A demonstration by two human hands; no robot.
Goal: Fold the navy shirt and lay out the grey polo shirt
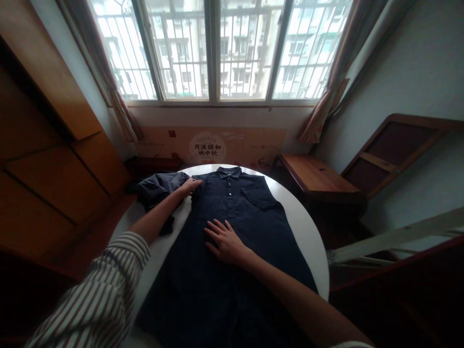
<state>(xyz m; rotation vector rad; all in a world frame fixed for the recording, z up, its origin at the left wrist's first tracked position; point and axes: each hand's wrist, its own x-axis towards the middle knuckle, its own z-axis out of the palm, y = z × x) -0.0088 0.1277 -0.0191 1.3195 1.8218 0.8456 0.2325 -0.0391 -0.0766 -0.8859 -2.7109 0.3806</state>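
Note:
A dark navy button-up shirt (232, 241) lies face up on a round white table (308, 227), collar toward the window. My right hand (224, 239) rests flat on the middle of the shirt, fingers spread. My left hand (189, 185) reaches to the shirt's left shoulder, where the sleeve (159, 188) lies bunched off to the side. Its fingers lie on the fabric at the shoulder seam, and a grip cannot be made out.
A wooden side table (311, 176) stands at the right of the round table. A printed cardboard panel (210, 145) leans under the barred window. Wooden cabinets (54, 159) fill the left side. A wooden frame (395, 150) leans on the right wall.

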